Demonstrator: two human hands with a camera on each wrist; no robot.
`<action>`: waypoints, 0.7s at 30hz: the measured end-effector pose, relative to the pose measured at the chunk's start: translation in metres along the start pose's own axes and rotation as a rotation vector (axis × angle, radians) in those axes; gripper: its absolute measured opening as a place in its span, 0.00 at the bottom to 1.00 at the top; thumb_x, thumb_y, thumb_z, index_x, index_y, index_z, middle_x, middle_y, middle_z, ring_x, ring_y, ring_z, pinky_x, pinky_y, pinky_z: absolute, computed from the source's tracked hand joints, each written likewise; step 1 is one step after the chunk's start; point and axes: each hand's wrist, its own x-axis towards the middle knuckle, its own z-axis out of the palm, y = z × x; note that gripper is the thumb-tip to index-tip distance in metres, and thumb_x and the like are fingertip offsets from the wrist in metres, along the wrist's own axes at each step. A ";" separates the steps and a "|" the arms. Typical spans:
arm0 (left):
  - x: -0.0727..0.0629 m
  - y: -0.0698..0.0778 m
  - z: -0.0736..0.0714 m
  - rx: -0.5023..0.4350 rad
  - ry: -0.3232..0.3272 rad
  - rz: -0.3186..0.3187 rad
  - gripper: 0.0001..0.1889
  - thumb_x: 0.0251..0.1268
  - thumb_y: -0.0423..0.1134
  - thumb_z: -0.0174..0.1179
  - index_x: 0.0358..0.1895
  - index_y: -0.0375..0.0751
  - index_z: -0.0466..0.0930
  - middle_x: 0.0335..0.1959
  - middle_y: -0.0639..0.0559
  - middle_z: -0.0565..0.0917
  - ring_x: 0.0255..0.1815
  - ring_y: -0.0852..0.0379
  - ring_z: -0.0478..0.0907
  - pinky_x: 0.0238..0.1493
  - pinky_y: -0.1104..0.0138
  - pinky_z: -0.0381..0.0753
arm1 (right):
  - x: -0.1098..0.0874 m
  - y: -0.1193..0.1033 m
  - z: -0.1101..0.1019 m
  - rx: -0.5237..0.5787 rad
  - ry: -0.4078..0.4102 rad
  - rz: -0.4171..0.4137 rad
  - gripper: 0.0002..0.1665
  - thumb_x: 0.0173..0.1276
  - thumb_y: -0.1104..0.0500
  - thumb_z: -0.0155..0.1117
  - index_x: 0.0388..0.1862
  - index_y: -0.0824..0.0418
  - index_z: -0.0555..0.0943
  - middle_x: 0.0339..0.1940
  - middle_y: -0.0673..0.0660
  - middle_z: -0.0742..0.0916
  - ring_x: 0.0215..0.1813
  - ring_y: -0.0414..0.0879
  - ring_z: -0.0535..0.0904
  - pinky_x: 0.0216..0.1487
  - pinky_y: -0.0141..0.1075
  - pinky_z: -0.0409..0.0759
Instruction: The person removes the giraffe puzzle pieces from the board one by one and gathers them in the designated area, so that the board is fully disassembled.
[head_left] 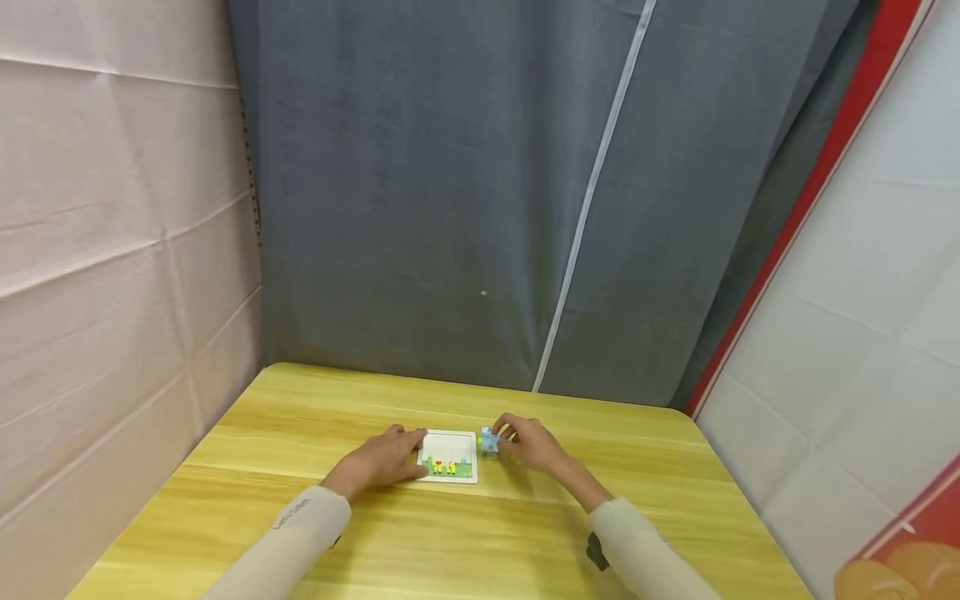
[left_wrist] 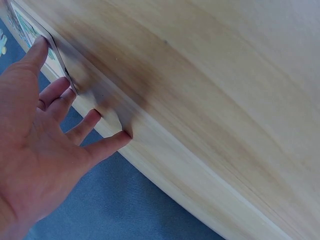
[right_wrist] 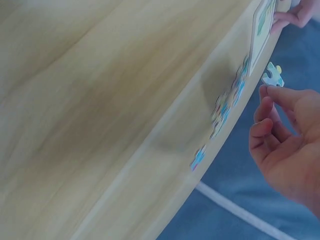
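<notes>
A white-rimmed puzzle tray (head_left: 448, 447) lies on the table, with a green and yellow strip of picture along its near side. My left hand (head_left: 386, 457) rests at the tray's left edge, fingers spread. In the left wrist view its thumb (left_wrist: 39, 50) touches the tray, while other fingertips reach the edge and the tabletop. My right hand (head_left: 528, 443) is just right of the tray. Between thumb and fingertips it pinches a light-blue jigsaw piece (right_wrist: 273, 75), held above the table. A cluster of loose jigsaw pieces (right_wrist: 227, 107) lies beside the tray, partly hidden by the right hand in the head view.
The wood-grain table (head_left: 450, 542) ends at a grey curtain (head_left: 420, 208) behind. Pale cloth (head_left: 112, 250) hangs at the left, and a white and red panel (head_left: 847, 333) stands at the right. One jigsaw piece (right_wrist: 198, 157) lies apart from the cluster.
</notes>
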 end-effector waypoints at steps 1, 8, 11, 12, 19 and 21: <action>0.000 0.000 0.000 0.002 0.000 -0.002 0.21 0.72 0.52 0.67 0.58 0.47 0.75 0.50 0.54 0.79 0.50 0.51 0.74 0.48 0.52 0.79 | -0.002 0.003 -0.002 0.003 0.000 0.009 0.08 0.76 0.67 0.64 0.51 0.62 0.82 0.41 0.59 0.90 0.37 0.48 0.87 0.37 0.38 0.84; -0.001 0.003 -0.002 0.018 0.008 0.019 0.21 0.73 0.50 0.67 0.60 0.44 0.75 0.50 0.53 0.79 0.49 0.51 0.73 0.46 0.53 0.78 | -0.016 0.017 -0.017 -0.009 0.006 0.043 0.08 0.76 0.67 0.63 0.51 0.60 0.82 0.43 0.58 0.90 0.42 0.49 0.88 0.40 0.40 0.85; -0.003 0.006 -0.004 0.013 0.006 0.011 0.21 0.73 0.50 0.67 0.60 0.44 0.75 0.50 0.53 0.79 0.49 0.51 0.73 0.46 0.53 0.78 | -0.020 0.021 -0.024 -0.010 0.010 0.056 0.08 0.76 0.67 0.63 0.51 0.61 0.83 0.42 0.58 0.90 0.42 0.51 0.87 0.41 0.43 0.85; -0.004 0.006 -0.004 0.006 0.004 0.003 0.21 0.73 0.50 0.67 0.60 0.45 0.75 0.50 0.53 0.79 0.49 0.51 0.73 0.46 0.53 0.78 | -0.022 0.022 -0.026 -0.011 0.013 0.061 0.08 0.76 0.67 0.63 0.51 0.62 0.83 0.42 0.59 0.90 0.42 0.51 0.87 0.42 0.43 0.85; -0.003 0.007 -0.003 -0.012 0.001 -0.011 0.23 0.72 0.52 0.67 0.61 0.45 0.75 0.50 0.54 0.79 0.47 0.52 0.73 0.45 0.53 0.77 | -0.034 0.033 -0.037 0.009 0.025 0.050 0.08 0.73 0.72 0.63 0.49 0.67 0.82 0.42 0.64 0.89 0.42 0.55 0.87 0.41 0.41 0.86; -0.002 0.006 -0.002 -0.010 0.003 -0.007 0.22 0.72 0.52 0.68 0.60 0.46 0.75 0.50 0.54 0.79 0.46 0.52 0.73 0.45 0.53 0.77 | -0.039 0.036 -0.038 0.024 0.026 0.043 0.08 0.72 0.73 0.63 0.48 0.69 0.82 0.40 0.65 0.89 0.41 0.54 0.87 0.40 0.39 0.85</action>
